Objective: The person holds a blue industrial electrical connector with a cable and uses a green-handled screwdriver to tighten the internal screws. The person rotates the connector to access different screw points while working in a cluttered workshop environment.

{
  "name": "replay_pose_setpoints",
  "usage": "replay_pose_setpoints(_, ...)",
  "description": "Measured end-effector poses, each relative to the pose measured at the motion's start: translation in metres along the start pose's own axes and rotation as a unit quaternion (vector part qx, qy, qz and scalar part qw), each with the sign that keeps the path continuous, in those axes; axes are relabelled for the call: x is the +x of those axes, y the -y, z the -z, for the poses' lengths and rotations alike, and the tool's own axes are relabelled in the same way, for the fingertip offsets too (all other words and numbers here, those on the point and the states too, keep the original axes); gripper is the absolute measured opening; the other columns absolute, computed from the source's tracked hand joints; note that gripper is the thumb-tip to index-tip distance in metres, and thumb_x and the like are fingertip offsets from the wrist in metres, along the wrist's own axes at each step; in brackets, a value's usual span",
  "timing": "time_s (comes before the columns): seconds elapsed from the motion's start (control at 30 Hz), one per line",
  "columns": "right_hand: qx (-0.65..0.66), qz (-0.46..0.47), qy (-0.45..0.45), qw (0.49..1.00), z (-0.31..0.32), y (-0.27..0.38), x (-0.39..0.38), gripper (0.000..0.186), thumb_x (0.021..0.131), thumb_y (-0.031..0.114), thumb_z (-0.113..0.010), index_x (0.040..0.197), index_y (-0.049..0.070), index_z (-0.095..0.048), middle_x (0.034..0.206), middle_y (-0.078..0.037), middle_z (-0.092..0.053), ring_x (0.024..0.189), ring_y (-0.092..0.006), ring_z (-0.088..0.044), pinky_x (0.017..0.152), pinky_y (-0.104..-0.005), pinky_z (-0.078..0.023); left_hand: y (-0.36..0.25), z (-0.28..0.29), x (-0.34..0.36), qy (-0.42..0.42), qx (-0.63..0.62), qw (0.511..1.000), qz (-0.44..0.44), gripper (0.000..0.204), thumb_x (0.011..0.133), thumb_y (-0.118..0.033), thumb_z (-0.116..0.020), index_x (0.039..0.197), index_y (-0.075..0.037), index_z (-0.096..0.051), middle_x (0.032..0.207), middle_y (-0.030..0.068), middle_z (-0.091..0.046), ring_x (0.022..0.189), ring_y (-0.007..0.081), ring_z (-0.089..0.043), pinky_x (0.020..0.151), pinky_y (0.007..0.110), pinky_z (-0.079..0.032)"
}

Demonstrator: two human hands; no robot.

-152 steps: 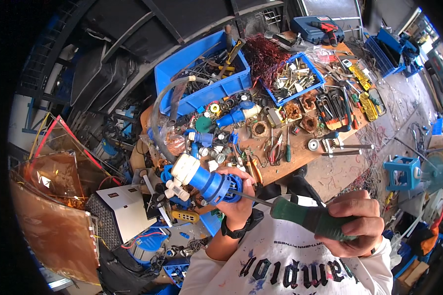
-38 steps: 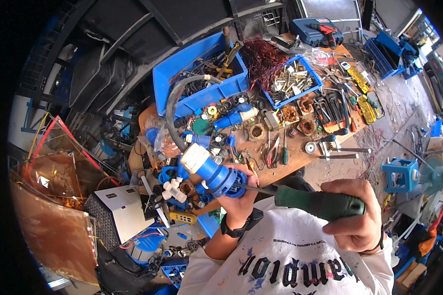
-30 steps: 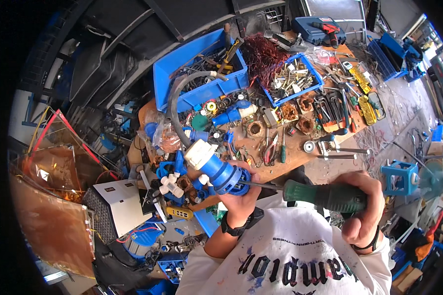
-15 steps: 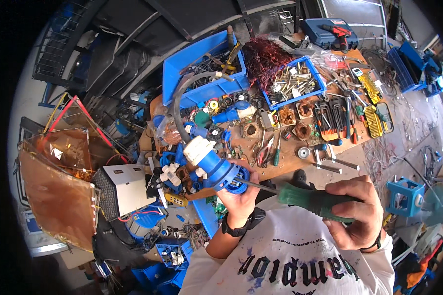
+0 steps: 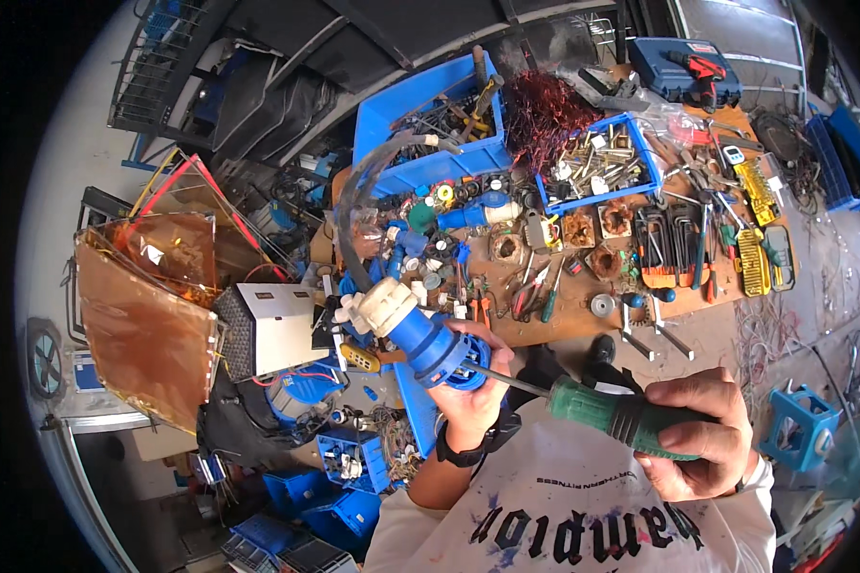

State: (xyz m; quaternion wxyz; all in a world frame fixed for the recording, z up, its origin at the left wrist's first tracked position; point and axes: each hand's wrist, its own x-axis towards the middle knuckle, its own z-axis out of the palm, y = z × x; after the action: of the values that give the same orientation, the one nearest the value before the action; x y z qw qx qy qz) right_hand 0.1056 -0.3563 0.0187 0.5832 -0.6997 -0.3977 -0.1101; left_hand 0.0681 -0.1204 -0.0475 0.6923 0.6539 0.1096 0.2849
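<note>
Now left hand (image 5: 473, 382) gripping blue plug (image 5: 420, 336), right hand (image 5: 702, 432) clasping green screwdriver (image 5: 597, 411)

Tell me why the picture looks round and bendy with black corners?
In the head view a fisheye lens bends straight edges toward the rim and leaves black corners; the middle stays sharp, where the left hand holds the blue plug and the right hand the green-handled screwdriver.

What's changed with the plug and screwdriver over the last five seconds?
The blue-and-white industrial plug tilted so its white end points up-left. The green-handled screwdriver moved in, tip at the plug's rear. Left hand still grips the plug, right hand the handle.
</note>
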Motion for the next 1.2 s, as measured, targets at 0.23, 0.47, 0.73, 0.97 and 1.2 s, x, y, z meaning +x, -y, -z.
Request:
replay_pose_setpoints(0.23,-0.002,0.003,-0.021,1.0,0.019,0.0,-0.001,0.024,0.071,0.009,-0.077,0.091,0.008,-0.065,0.102,-0.016,-0.063,0.073,-0.0203,-0.061,0.06,-0.0276,-0.048,-0.005,-0.025,-0.002,0.014,-0.023,0.999,-0.028,0.044,0.07,0.007,-0.069,0.105,-0.003,-0.043,0.076,0.0088,-0.058,0.063,0.0138,-0.056,0.057,0.025,-0.048)
replay_pose_setpoints(0.47,-0.001,0.0,-0.037,0.999,0.038,0.002,-0.012,0.024,0.071,0.009,-0.076,0.092,0.008,-0.064,0.099,-0.016,-0.063,0.072,-0.0198,-0.061,0.057,-0.0262,-0.048,-0.002,-0.027,-0.007,0.088,0.069,0.992,-0.052,0.048,0.076,0.0,-0.065,0.115,-0.005,-0.038,0.078,0.0103,-0.053,0.063,0.0185,-0.056,0.058,0.031,-0.05)
replay_pose_setpoints(0.73,-0.001,0.009,-0.033,0.999,0.051,0.003,-0.02,0.024,0.072,0.011,-0.076,0.091,0.008,-0.063,0.099,-0.017,-0.063,0.073,-0.0207,-0.062,0.057,-0.0281,-0.049,-0.002,-0.037,-0.012,0.105,0.059,0.991,-0.059,0.047,0.077,-0.002,-0.067,0.115,-0.005,-0.039,0.08,0.01,-0.053,0.063,0.0188,-0.057,0.057,0.032,-0.05)
replay_pose_setpoints(0.97,-0.055,-0.052,-0.118,0.99,0.064,-0.003,-0.034,0.029,0.072,0.01,-0.073,0.095,0.005,-0.056,0.101,-0.022,-0.059,0.083,-0.0282,-0.062,0.067,-0.0338,-0.05,0.053,0.003,0.045,-0.054,0.203,0.978,-0.007,0.038,0.074,-0.002,-0.071,0.105,-0.003,-0.049,0.088,0.007,-0.061,0.073,0.0147,-0.059,0.066,0.028,-0.048)
replay_pose_setpoints(1.2,-0.104,-0.098,-0.136,0.98,0.078,-0.004,-0.049,0.028,0.075,0.009,-0.069,0.097,0.002,-0.053,0.1,-0.023,-0.058,0.089,-0.0299,-0.059,0.075,-0.0368,-0.049,0.045,0.036,0.106,-0.029,0.598,0.785,-0.16,0.042,0.073,-0.019,-0.073,0.105,-0.004,-0.049,0.086,0.0225,-0.063,0.078,0.0408,-0.063,0.065,0.045,-0.049)
